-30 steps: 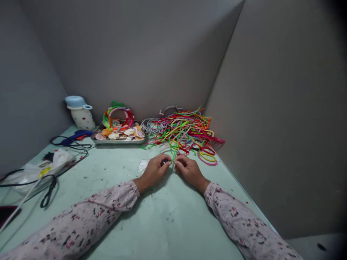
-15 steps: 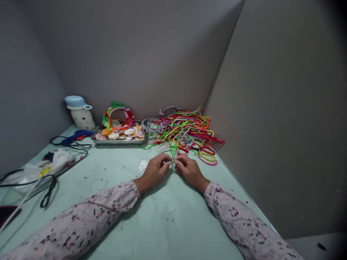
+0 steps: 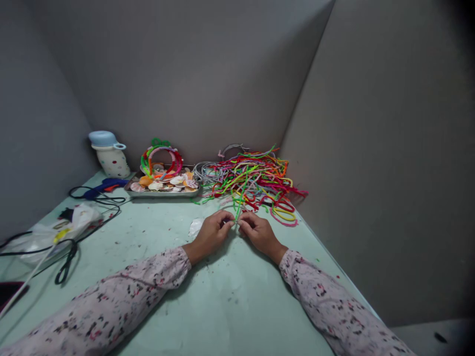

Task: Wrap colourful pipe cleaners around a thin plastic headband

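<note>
Near the middle of the table, my left hand [image 3: 215, 228] and my right hand [image 3: 260, 234] meet almost fingertip to fingertip. Both are closed in a pinch on a green pipe cleaner [image 3: 237, 211], whose free lengths stick up and away from me between the hands. Its pinched end is mostly covered by my fingers. Just beyond lies a tangled heap of colourful pipe cleaners [image 3: 256, 173] in red, yellow, pink, orange and green. Beside my left hand is a small whitish, crumpled-looking piece [image 3: 196, 227].
A metal tray [image 3: 163, 195] of seashells stands at the back, with colourful pipe-cleaner rings [image 3: 162, 159] over it. Coiled grey wire [image 3: 210, 172] lies beside it. At left are a bottle [image 3: 111, 154], a blue glue gun [image 3: 104, 188], black cable [image 3: 70, 254] and a plastic bag [image 3: 79, 220].
The free lengths of the green pipe cleaner have shifted slightly between my hands. Both hands stay in nearly the same place, still pinched.
</note>
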Demonstrator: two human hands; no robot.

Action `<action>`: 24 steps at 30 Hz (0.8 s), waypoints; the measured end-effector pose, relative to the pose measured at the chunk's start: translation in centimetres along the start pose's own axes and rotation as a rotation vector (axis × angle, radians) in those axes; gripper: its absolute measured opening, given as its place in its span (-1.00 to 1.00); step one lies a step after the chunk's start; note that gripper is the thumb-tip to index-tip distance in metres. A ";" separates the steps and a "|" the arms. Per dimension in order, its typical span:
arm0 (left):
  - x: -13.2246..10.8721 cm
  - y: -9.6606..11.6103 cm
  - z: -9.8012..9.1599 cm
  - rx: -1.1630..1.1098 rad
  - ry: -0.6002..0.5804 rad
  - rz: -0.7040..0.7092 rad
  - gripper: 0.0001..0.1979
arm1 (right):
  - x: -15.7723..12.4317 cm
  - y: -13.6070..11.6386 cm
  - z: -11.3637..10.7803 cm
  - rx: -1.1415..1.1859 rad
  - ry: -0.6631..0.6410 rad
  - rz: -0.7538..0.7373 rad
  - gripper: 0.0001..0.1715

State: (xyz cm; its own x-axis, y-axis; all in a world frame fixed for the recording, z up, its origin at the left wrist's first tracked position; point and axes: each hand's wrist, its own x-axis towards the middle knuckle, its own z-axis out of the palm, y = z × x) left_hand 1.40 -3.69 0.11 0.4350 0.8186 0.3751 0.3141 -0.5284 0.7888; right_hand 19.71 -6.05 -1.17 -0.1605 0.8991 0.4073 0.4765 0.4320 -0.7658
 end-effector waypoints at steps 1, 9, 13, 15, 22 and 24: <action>0.0 0.0 0.0 0.001 0.001 0.002 -0.86 | 0.0 0.0 0.0 0.006 0.002 -0.001 -0.82; -0.1 0.0 0.2 -0.009 0.027 -0.013 -0.85 | 0.1 -0.1 0.0 0.024 0.017 0.008 -0.82; -0.1 -0.1 0.2 -0.006 0.030 -0.006 -0.85 | 0.1 -0.2 0.0 0.007 0.018 -0.004 -0.82; -0.1 -0.2 0.2 -0.001 0.027 0.003 -0.85 | 0.1 -0.1 0.0 0.006 0.015 -0.005 -0.81; 0.0 -0.1 0.0 0.025 0.012 0.016 -0.86 | 0.0 -0.1 0.0 -0.013 0.013 0.001 -0.82; 0.0 -0.1 0.0 0.034 0.013 0.022 -0.86 | 0.0 -0.1 0.0 -0.014 0.007 -0.003 -0.82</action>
State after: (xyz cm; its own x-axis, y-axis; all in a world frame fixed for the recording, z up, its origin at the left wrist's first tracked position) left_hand 1.37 -3.65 0.06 0.4311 0.8094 0.3987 0.3334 -0.5535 0.7632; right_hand 19.68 -6.06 -1.05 -0.1558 0.8974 0.4128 0.4879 0.4333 -0.7578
